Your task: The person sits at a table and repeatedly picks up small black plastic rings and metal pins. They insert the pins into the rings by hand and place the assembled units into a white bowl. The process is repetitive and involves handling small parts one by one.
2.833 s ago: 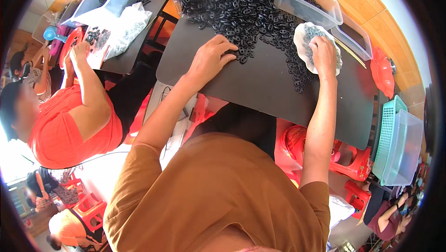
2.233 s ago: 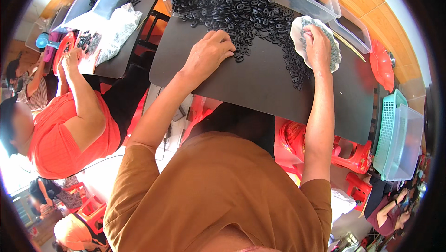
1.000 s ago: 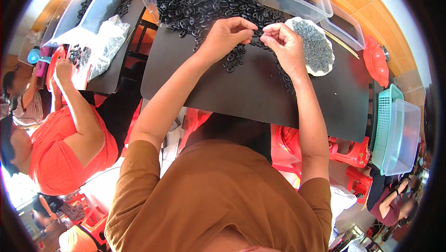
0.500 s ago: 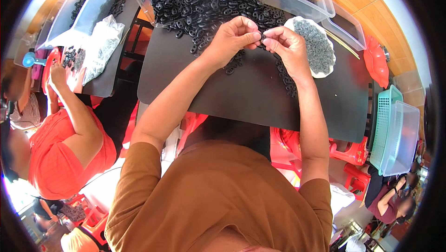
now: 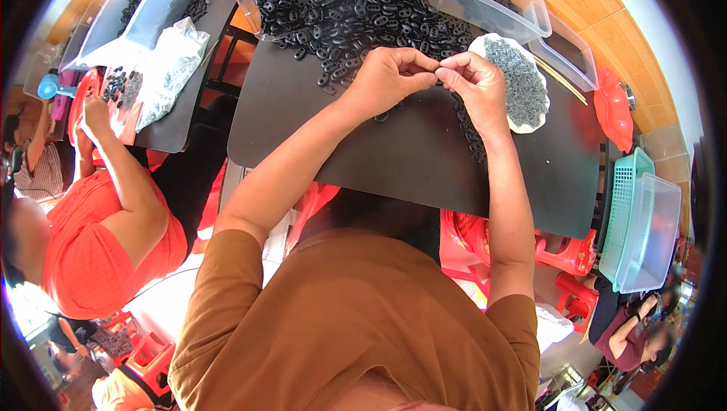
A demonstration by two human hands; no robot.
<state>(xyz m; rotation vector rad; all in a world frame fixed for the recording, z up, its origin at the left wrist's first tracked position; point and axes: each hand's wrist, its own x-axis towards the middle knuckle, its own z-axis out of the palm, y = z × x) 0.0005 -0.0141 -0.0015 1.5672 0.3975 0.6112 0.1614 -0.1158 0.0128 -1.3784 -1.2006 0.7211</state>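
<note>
Over the dark table, my left hand and my right hand meet at the fingertips, both pinched closed. Whatever sits between their fingers is too small and covered to make out. Just beyond them spreads a big heap of small black plastic pieces with two holes. A thin line of similar black pieces runs down the table beside my right wrist. To the right of that hand stands a white scalloped dish filled with small grey parts.
Clear plastic bins stand at the back, with thin sticks alongside. A red dish and a green basket are at the right. At the left, a person in red works at another table, near a plastic bag.
My fingertips have come together, and the small dark piece seen between them earlier is now hidden. My left hand has turned slightly and shifted right; the whole view has moved a little.
</note>
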